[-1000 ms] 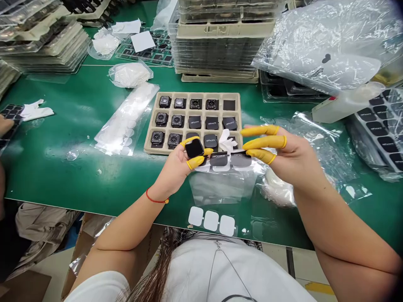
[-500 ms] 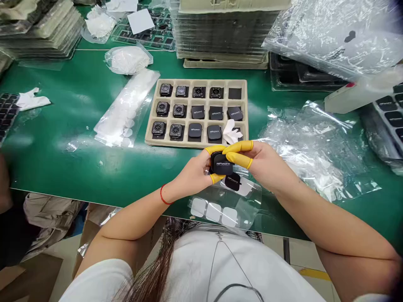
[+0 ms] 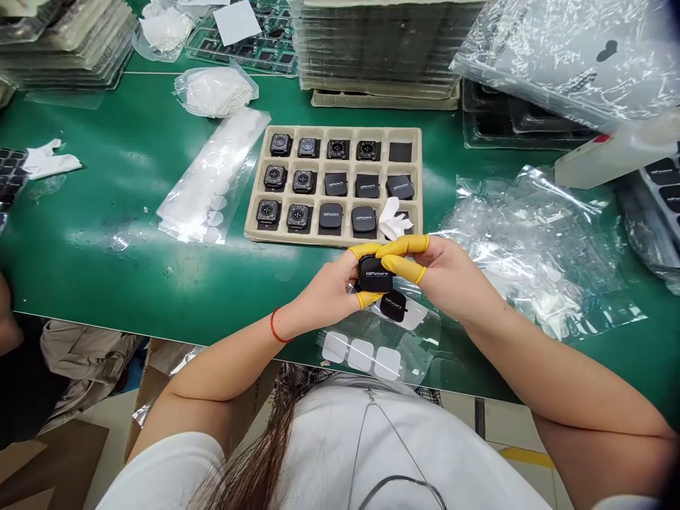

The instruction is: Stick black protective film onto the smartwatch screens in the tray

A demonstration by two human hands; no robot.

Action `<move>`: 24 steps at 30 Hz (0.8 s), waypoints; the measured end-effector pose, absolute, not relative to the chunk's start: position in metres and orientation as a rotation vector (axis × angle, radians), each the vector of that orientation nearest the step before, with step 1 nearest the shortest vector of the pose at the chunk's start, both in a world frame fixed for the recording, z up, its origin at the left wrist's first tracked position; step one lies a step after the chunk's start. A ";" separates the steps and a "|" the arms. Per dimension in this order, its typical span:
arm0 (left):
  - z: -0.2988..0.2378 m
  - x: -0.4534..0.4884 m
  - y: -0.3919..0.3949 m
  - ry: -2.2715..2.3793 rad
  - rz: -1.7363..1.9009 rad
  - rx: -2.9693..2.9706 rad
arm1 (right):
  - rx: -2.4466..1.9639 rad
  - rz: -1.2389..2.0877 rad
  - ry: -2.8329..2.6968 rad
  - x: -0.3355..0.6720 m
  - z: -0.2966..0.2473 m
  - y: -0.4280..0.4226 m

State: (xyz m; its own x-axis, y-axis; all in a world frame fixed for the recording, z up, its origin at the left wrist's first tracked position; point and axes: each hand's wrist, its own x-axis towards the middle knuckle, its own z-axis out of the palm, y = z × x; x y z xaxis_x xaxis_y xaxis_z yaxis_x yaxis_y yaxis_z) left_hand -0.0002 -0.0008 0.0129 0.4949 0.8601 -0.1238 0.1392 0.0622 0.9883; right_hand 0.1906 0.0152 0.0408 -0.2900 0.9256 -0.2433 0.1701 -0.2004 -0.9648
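Observation:
My left hand (image 3: pixel 340 283), in yellow finger cots, grips a black smartwatch (image 3: pixel 376 275) whose upper face carries the white word HiFuture. Thumb and forefinger of my right hand (image 3: pixel 433 265), also in yellow cots, are closed on its upper right edge. Just below the watch, a black HiFuture film (image 3: pixel 394 306) lies on a clear sheet (image 3: pixel 419 354) with several white rounded-square stickers. Beyond my hands is a beige tray (image 3: pixel 253 230) of watches, some with sensor backs up, some showing HiFuture faces. A crumpled white finger cot or scrap (image 3: pixel 394 219) rests in its near right compartment.
Stacked trays (image 3: pixel 380 57) stand behind the beige tray. On the right are a heap of clear plastic films (image 3: pixel 536 262) and a whitish bottle (image 3: pixel 600 156). A strip of round stickers (image 3: pixel 212 184) and a bag of white pieces (image 3: pixel 215 91) lie left on the green table (image 3: pixel 106 262).
The watch is turned slightly, so its HiFuture face shows more fully and less of its side. Both hands keep nearly the same grip, while the view shifts a little.

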 end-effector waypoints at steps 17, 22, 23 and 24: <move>0.014 0.001 0.001 0.938 0.713 1.225 | -1.346 0.906 -1.867 0.192 0.041 0.058; 0.018 -0.002 0.001 0.913 0.700 1.252 | -1.646 0.442 -1.707 0.213 0.029 0.173; 0.019 -0.002 0.000 0.910 0.695 1.284 | -1.732 0.414 -1.762 0.215 0.025 0.189; 0.019 -0.002 0.000 0.910 0.688 1.310 | -1.801 0.383 -1.825 0.214 0.021 0.201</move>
State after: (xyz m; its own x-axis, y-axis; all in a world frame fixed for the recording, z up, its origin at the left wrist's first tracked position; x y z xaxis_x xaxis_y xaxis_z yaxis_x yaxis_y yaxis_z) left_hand -0.0022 0.0001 0.0192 0.4969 0.8512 -0.1688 0.0699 0.1547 0.9855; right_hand 0.2140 0.2013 0.0211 0.0412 0.9834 0.1769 0.8292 0.0651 -0.5551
